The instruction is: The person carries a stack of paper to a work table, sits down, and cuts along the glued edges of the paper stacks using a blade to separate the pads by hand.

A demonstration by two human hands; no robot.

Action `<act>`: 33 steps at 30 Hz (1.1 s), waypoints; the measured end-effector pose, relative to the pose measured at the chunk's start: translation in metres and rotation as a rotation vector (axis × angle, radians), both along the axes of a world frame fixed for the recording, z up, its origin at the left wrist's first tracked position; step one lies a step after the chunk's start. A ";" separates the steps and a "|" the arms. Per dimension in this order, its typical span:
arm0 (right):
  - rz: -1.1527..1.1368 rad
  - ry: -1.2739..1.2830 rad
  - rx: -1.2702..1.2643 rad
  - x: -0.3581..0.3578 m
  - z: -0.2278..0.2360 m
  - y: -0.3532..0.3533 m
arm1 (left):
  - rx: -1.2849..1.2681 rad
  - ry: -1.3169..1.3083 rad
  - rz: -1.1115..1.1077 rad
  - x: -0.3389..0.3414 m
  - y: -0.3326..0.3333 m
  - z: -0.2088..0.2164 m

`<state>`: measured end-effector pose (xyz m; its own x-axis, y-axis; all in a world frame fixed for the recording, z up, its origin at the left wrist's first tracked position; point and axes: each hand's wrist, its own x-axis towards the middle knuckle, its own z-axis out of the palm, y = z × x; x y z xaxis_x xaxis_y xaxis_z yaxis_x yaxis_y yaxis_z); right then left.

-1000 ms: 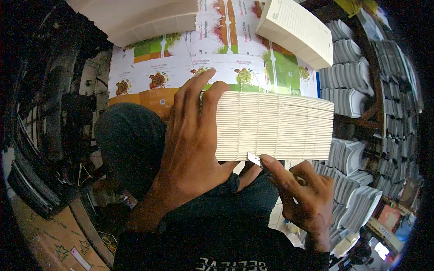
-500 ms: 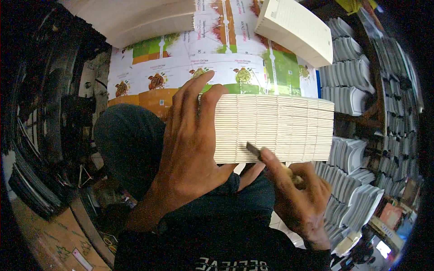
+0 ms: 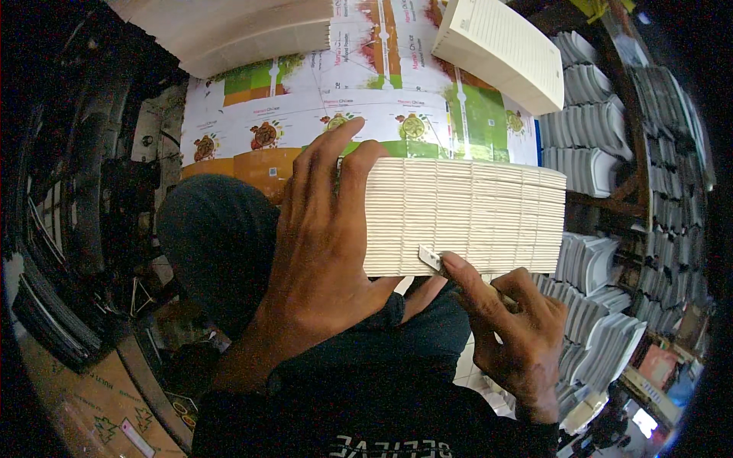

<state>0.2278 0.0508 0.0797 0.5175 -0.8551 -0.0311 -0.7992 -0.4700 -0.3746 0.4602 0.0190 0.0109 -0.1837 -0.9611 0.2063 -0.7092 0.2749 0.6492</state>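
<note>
A long stack of sewn booklets (image 3: 489, 210) stands in front of me, its cream spines and rows of stitching facing up. My left hand (image 3: 321, 237) clasps its left end, fingers over the far side and thumb along the near edge. In my right hand (image 3: 519, 328) is a short metal cutter blade (image 3: 429, 257), pinched with the thumb along it. The blade's tip lies against the spines close to the near edge, left of the stack's middle. Whatever handle the blade has is hidden in my curled fingers.
A table covered with printed sheets (image 3: 252, 107) spreads beyond the stack. On it lie a big paper block (image 3: 259, 46) at far left and another booklet stack (image 3: 500, 53) at far right. Piles of booklets (image 3: 588, 259) fill shelves on the right. A cardboard box (image 3: 99, 404) sits lower left.
The blade has turned so that its bright flat face shows, and its tip has shifted slightly nearer to me. My right fingers have moved a little to the right; the left hand keeps its hold.
</note>
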 end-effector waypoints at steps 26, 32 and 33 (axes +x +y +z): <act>-0.070 -0.039 -0.003 0.011 -0.001 -0.005 | -0.008 0.001 0.004 0.000 0.002 0.001; -0.064 -0.008 0.011 0.013 0.003 -0.007 | -0.012 0.018 0.012 -0.001 0.002 -0.001; -0.063 -0.010 0.011 0.014 0.003 -0.007 | -0.010 0.011 0.005 0.000 0.002 0.000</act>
